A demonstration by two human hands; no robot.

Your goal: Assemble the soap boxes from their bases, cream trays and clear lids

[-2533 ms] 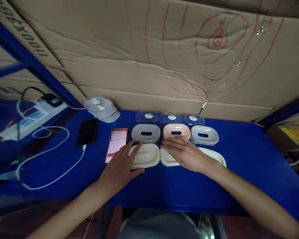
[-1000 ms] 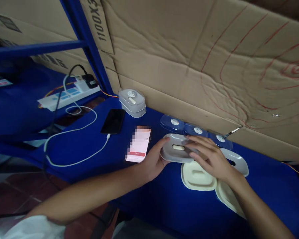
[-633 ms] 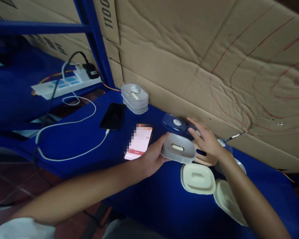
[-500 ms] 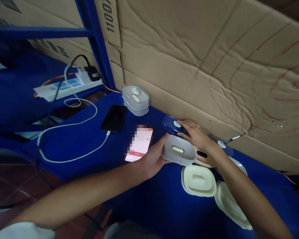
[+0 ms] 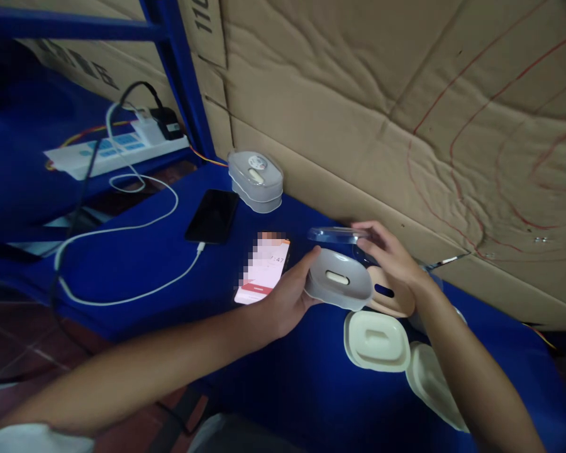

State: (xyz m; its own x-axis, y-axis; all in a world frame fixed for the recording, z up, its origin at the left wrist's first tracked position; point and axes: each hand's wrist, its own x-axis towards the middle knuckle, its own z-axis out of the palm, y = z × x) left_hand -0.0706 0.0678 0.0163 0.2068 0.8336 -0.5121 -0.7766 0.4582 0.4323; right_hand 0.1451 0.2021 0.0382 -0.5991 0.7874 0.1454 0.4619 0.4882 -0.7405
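At far left, we see a white power strip (image 5: 108, 154) with a white cable (image 5: 117, 228) curving across the blue table (image 5: 283, 384) and plugged into a dark phone (image 5: 212, 216). Behind that phone, near the cardboard wall (image 5: 321, 94), stands a gray stack (image 5: 256, 181) with a clear top and a round sticker. Next comes a lit phone (image 5: 264, 267), just beside our left hand (image 5: 290, 299).

That hand is partly closed around the left end of the gray box (image 5: 318, 283), thumb on the rim and fingers underneath; we hold it above the table, its open side facing us, a pale oblong showing in its slot.

Just behind the box, our right hand (image 5: 391, 255) pinches the right end of the clear lid (image 5: 332, 235), thumb and fingers nearly closed, the lid seen edge-on. To the right of the gray box lies a peach box (image 5: 400, 302) with a dark slot; nearer us are two cream trays (image 5: 378, 341), the farther right one partly hidden by our right forearm.
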